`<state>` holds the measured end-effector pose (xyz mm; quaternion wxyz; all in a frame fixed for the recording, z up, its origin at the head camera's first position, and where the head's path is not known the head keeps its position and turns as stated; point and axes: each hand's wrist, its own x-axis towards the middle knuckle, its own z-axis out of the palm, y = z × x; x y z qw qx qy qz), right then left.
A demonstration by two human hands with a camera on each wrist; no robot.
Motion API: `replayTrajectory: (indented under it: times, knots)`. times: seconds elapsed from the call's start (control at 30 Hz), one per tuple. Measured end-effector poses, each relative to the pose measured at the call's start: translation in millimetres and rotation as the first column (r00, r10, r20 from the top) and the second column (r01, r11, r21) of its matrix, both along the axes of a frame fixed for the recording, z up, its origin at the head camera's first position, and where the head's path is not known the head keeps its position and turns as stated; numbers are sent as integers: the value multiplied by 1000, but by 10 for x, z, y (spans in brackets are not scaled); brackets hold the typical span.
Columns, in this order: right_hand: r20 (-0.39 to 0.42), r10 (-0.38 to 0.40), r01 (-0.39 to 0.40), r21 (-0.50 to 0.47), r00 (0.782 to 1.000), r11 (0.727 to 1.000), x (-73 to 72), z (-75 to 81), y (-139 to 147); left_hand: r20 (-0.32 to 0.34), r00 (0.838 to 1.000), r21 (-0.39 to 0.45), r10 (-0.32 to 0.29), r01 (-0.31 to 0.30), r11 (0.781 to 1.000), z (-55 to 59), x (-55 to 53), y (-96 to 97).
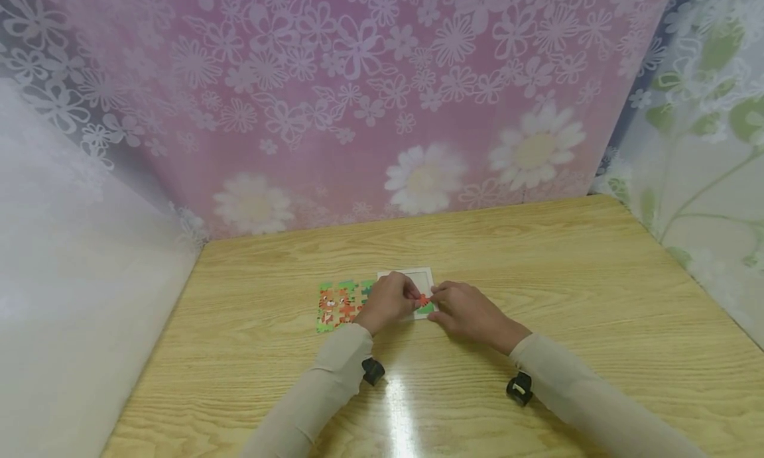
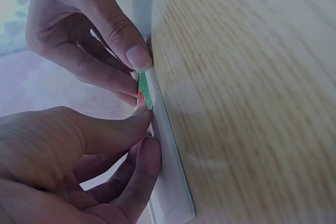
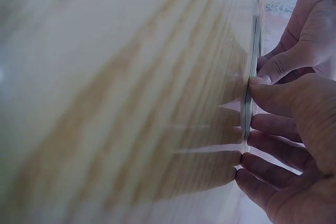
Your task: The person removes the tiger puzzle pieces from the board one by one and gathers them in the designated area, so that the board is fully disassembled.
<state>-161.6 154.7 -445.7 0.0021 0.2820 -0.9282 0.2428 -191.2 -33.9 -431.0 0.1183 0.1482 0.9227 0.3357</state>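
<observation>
A white-rimmed puzzle tray (image 1: 424, 270) lies flat on the table under both hands. Red and green puzzle pieces (image 1: 425, 308) sit in its near right corner. My left hand (image 1: 390, 302) reaches over the tray, thumb and fingertips pinching at a red-and-green puzzle piece (image 2: 144, 91), mostly hidden by the fingers. At the right side, my right hand (image 1: 468, 313) holds the tray's corner. Its thumb (image 2: 140, 59) rests on the near rim, while its index fingertip reaches the red part. In the right wrist view, the other right fingers (image 3: 273, 132) spread low beside the tray edge.
Left of the tray, partly joined puzzle pieces (image 1: 328, 304) with an orange animal's face and green edges lie on the wooden table (image 1: 256, 372). The left forearm covers part of them. A flowered pink backdrop (image 1: 334, 113) stands behind the table, with pale panels either side.
</observation>
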Motion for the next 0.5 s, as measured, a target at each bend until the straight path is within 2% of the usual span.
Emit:
replayTrajectory:
  times: [0.33, 0.5]
  knots:
    - [-28, 16, -16, 5, 999, 1000, 8, 13, -2, -14, 999, 1, 30, -30, 1000, 20, 24, 18]
    - [-38, 14, -13, 14, 999, 1000, 12, 16, 1, -15, 999, 37, 43, -42, 998, 18, 31, 16]
